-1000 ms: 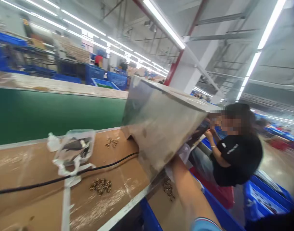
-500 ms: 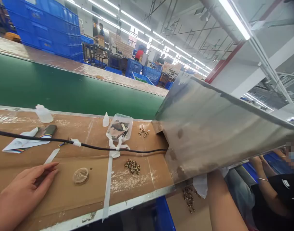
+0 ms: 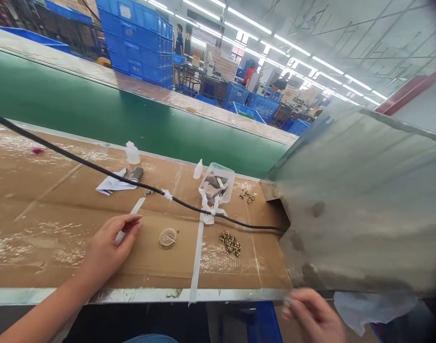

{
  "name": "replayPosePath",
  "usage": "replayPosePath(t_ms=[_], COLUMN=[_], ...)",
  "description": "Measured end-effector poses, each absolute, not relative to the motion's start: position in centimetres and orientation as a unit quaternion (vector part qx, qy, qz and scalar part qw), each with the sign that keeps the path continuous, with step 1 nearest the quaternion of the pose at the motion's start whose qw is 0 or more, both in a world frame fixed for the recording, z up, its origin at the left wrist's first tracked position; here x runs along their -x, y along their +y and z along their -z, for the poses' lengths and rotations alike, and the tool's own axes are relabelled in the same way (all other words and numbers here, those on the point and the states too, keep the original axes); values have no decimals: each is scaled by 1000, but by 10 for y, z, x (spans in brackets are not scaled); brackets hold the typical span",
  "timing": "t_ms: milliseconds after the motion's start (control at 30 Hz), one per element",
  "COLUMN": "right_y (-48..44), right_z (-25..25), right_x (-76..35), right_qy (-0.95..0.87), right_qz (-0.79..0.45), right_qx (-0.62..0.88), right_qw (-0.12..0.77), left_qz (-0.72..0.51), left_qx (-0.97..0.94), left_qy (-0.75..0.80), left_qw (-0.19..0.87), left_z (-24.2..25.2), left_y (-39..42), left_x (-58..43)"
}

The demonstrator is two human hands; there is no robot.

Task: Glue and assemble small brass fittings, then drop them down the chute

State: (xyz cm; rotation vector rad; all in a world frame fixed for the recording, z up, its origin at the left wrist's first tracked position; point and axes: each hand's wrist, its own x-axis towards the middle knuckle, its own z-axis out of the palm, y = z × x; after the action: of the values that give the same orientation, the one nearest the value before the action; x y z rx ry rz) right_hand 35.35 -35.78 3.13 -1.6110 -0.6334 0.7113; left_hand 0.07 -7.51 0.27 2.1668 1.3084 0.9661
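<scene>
My left hand (image 3: 108, 247) rests on the cardboard-covered bench (image 3: 42, 224), fingers loosely stretched, touching a strip of white tape. A small clear round lid (image 3: 167, 237) lies just right of it. Further right sits a pile of small brass parts (image 3: 230, 243). My right hand (image 3: 312, 317) is low at the bench's front edge, under the metal housing (image 3: 364, 205), blurred; its fingers curl near a white plastic bag (image 3: 373, 307).
A black cable (image 3: 96, 167) crosses the bench into the metal housing. A clear plastic tub (image 3: 218, 183), two small white bottles (image 3: 132, 153), a second pile of brass parts (image 3: 247, 196) and a paper sheet lie behind. A green conveyor belt (image 3: 78, 112) runs beyond; blue crates stand far back.
The view has swung left and down. My left hand has come forward onto the bench by the tape strip. My right hand has drawn back from under the housing to the bench edge.
</scene>
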Motion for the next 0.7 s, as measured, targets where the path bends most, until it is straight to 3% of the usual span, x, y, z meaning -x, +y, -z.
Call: replayPosePath(t_ms=[133, 267, 700], right_y=[-264, -216, -204], right_z=[-31, -28, -31], right_x=[-254, -196, -174], right_qy=[-285, -291, -409], right_qz=[-486, -564, -484], right_qx=[598, 522, 588], right_qw=[570, 570, 503], left_qz=[-366, -346, -325], left_qx=[-797, -765, -667], left_qy=[392, 360, 412], left_qw=[277, 407, 529], left_z=[-7, -11, -10], left_y=[-118, -154, -149], left_x=[-11, -17, -11])
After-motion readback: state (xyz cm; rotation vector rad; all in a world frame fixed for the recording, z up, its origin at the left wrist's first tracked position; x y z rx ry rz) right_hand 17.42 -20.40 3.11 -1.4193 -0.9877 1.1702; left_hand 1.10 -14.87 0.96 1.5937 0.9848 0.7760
